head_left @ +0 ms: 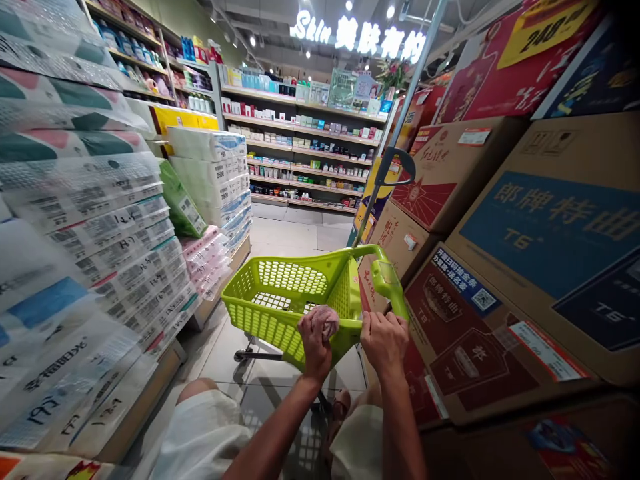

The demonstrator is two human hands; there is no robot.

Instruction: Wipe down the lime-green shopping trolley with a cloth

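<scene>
A lime green plastic shopping basket on wheels [280, 293] stands in the aisle in front of me, tilted toward me. My left hand [314, 343] presses a pinkish crumpled cloth [326, 320] against the basket's near rim. My right hand [385, 340] is closed around the lower end of the basket's green handle [387, 280]. A grey metal pull rod [395, 133] rises from the basket toward the upper right. The basket looks empty inside.
Stacked packs of tissue paper [100, 233] fill the left side on a low wooden platform. Large cardboard liquor boxes [525, 233] are piled on the right, close to the basket. Shelves of skincare goods [305, 153] stand at the aisle's far end under a lit sign.
</scene>
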